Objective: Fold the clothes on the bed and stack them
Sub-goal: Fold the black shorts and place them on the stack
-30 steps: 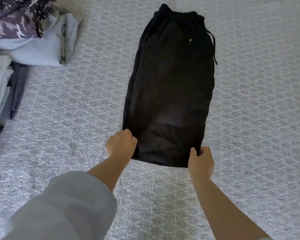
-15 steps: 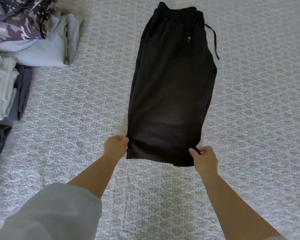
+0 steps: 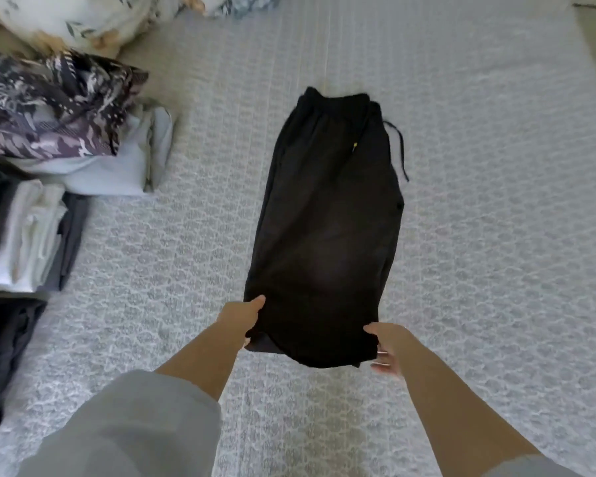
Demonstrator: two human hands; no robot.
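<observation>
Black shorts [image 3: 327, 228] laid out long in the middle of the bed [image 3: 479, 218], folded lengthwise, waistband at the 12 o'clock end, hem at the 6 o'clock end. Drawstring [image 3: 399, 149] trailing off the waistband corner toward 3 o'clock, with a tiny yellow tip showing just inside it. Near end lifted a little off the cover, a bit of under-layer peeking out at the 7 o'clock corner.

Left hand [image 3: 243, 318] on the hem corner at 7 o'clock: thumb lying on top of the fabric, fingers tucked underneath and hidden, so a pinch on the cloth. Right hand [image 3: 387, 349] on the 5 o'clock corner: thumb on top, fingers under the edge and only loosely curled, fingertips poking out below the hem, motion-blurred. Looks like a light pinch too, not a fist.

Grey sleeve [image 3: 128, 425] on the left arm filling the 7 o'clock part of the view.

Over at 9 to 10 o'clock, well apart from the shorts: a patterned purple-and-black top [image 3: 49, 108] sitting on a pale blue folded piece [image 3: 117, 166], then a stack of white and grey folded clothes [image 3: 31, 235], then something dark [image 3: 4, 356] at the edge. Floral bedding [image 3: 66, 18] bunched up at 11 o'clock.
</observation>
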